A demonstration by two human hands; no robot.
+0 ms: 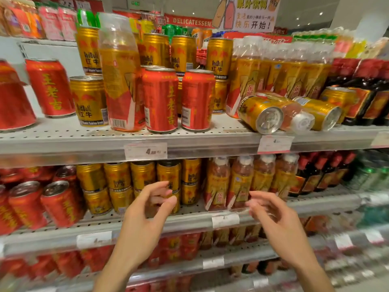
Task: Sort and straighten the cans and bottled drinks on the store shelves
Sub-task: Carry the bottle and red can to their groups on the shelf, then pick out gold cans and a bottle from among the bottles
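Head view: two bare hands are seen raised in front of store shelves stocked with drinks.
Upper shelf point(63, 142): gold cans point(89, 101) printed "RedBull" with Chinese characters are stood among red cans point(161, 101) lettered in yellow Chinese characters.
Tall bottle point(121, 76): an upright bottle with a gold and red label and a barcode near its foot is seen between the gold and red cans at the shelf front.
Fallen items: a gold can point(261, 113) is seen lying on its side at the shelf edge, its end turned outward; a fallen bottle point(294, 116) with a white cap lies just beside it, and another toppled can point(320, 112) beyond that.
Dark bottles point(366, 93): stood upright at the right end of the upper shelf; their labels are too blurred to be read.
Price tag point(145, 151): a "4" is made out; the rest is blurred.
Signs: "DELICATESSEN" is read on a red banner point(189, 21); Chinese writing is carried on a hanging card point(248, 13) above.
Middle shelf point(189, 221): red cans, gold cans and gold-labelled bottles are ranged from left to right.
Left hand point(147, 209): fingers are curled loosely apart, nothing is gripped; it is held in front of the gold cans of the middle shelf, and contact cannot be told.
Right hand point(275, 216): fingers are spread and blurred, nothing is held; it is seen before the middle shelf's bottles.
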